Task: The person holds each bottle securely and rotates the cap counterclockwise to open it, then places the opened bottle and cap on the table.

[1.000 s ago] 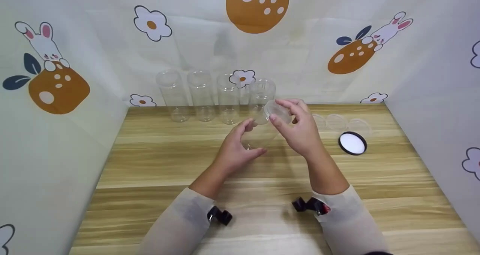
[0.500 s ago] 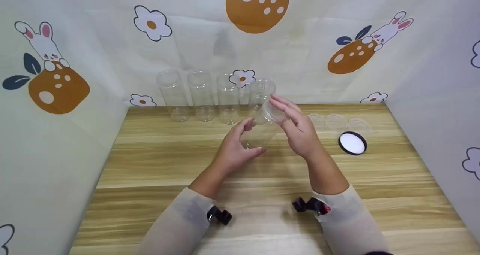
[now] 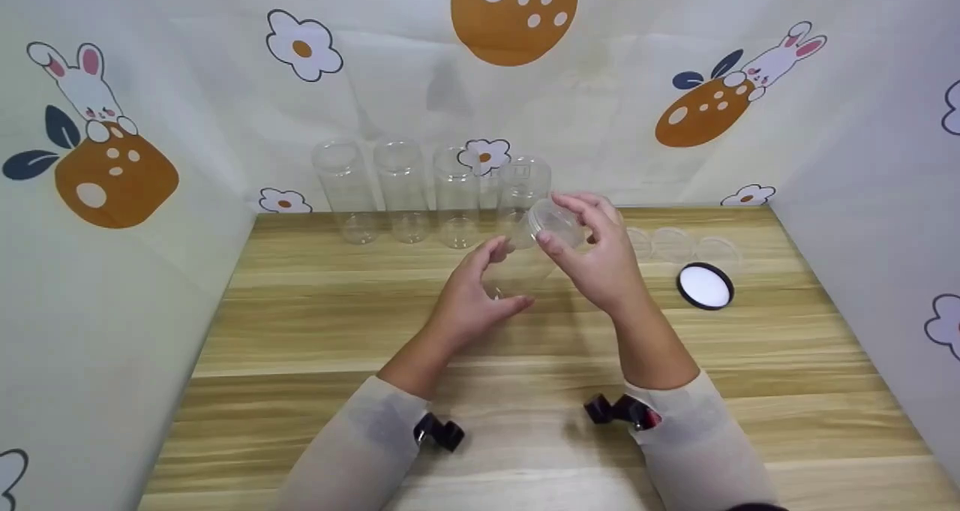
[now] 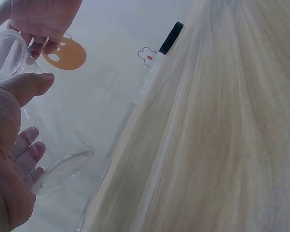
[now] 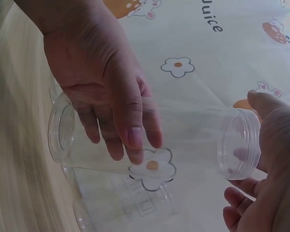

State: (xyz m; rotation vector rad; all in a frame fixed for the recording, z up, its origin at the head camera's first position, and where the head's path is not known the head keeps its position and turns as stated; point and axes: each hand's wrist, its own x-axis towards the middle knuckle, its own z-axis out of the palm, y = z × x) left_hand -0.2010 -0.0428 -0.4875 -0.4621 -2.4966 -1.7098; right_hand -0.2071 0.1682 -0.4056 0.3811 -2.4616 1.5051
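Note:
A clear plastic jar [image 5: 193, 140] is held tilted over the table, its lidded end toward the back right in the head view. Curled round its body, my left hand [image 3: 469, 293] grips it. A clear ridged screw lid [image 5: 239, 145] sits on the jar's mouth. My right hand [image 3: 600, 260] holds this lid by its rim, thumb on one side and fingers on the other. In the left wrist view, the round base [image 4: 65, 171] of the jar shows below my left fingers.
Several clear jars [image 3: 401, 188] stand in a row along the back wall, the rightmost just behind the held jar. Right of my right hand lie flat clear lids [image 3: 673, 244] and a black-rimmed lid with a white face [image 3: 705, 286]. Printed sheets wall in the wooden table [image 3: 315, 323].
Half a second ago my right fingers lay straighter across the lid; they now bend round its rim again, as one second ago. My left hand and the jar stay put.

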